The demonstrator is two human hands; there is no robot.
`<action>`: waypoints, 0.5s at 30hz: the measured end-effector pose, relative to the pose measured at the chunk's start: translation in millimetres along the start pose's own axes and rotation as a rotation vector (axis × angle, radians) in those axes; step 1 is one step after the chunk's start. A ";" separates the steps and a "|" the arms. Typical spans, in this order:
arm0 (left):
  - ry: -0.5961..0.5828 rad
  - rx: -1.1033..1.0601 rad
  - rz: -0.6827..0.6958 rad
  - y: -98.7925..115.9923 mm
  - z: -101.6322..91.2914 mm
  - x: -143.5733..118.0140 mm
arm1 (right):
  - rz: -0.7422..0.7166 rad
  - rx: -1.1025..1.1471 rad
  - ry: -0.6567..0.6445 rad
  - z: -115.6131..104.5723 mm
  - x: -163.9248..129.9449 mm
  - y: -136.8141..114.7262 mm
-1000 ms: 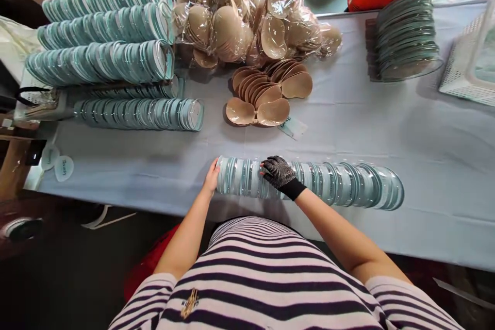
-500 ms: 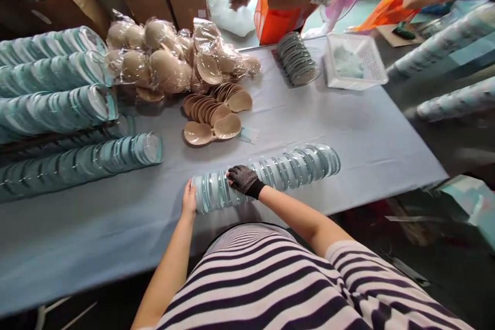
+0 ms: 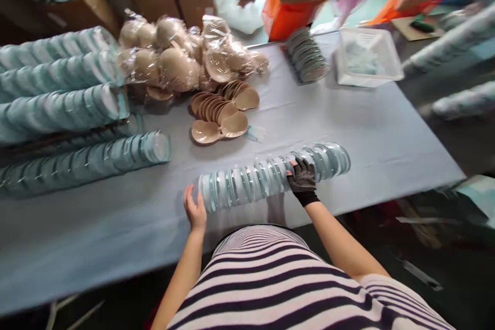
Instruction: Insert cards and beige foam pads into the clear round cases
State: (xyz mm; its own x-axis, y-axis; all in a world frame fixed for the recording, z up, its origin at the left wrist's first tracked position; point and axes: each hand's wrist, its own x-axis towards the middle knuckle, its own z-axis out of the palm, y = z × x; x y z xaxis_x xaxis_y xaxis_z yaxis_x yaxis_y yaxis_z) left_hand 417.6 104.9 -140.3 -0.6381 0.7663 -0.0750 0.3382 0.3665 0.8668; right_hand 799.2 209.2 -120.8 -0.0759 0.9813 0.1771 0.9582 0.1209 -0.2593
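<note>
A long row of round, clear plastic packs (image 3: pixel 251 184), pale teal and nested on edge, lies in front of me on the table. My left hand (image 3: pixel 196 210) is bare and cupped at the row's left end, thumb and fingers apart. Farther right, my right hand (image 3: pixel 302 178) wears a dark knit glove with bare fingertips; its fingers bend over the top of the row and grip it. Beyond the row sit tan bra cups (image 3: pixel 220 113), fanned in a nested pile, with a small clear tag or packet (image 3: pixel 256 133) beside them.
More long rows of teal packs (image 3: pixel 85 157) lie at left. Bagged tan cups (image 3: pixel 174 62) are heaped at the back. A short stack (image 3: pixel 307 56) and a white basket (image 3: pixel 367 77) stand at the far edge. Two people in orange vests (image 3: pixel 288 7) work beyond the table.
My right hand has slid right along the row of packs. My left hand has loosened, with its fingers more apart at the left end. The whole view has shifted slightly.
</note>
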 end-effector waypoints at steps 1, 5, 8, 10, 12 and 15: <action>0.014 0.051 0.129 4.2 0.0 -2.0 | 0.021 -0.030 0.001 -1.0 -4.9 4.3; -0.054 0.121 0.496 28.7 16.0 1.1 | 0.051 -0.057 0.065 -2.1 -20.2 17.5; -0.201 0.096 0.613 55.5 43.8 4.1 | 0.071 -0.023 0.150 -4.4 -24.9 37.1; -0.286 0.094 0.644 72.7 64.2 0.7 | 0.097 0.008 0.195 -9.2 -20.0 60.0; -0.342 0.109 0.657 85.0 83.6 -6.9 | 0.122 0.032 0.228 -17.8 -3.6 93.5; -0.371 0.166 0.644 90.8 115.6 -20.5 | 0.111 0.040 0.251 -38.6 47.9 163.5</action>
State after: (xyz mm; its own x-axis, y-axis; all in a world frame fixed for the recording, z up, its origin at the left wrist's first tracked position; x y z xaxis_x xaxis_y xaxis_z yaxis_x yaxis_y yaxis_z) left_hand 541.4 183.5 -117.1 -0.0150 0.9720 0.2343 0.6836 -0.1611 0.7119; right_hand 962.8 270.1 -118.1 0.1044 0.9217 0.3735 0.9449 0.0253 -0.3265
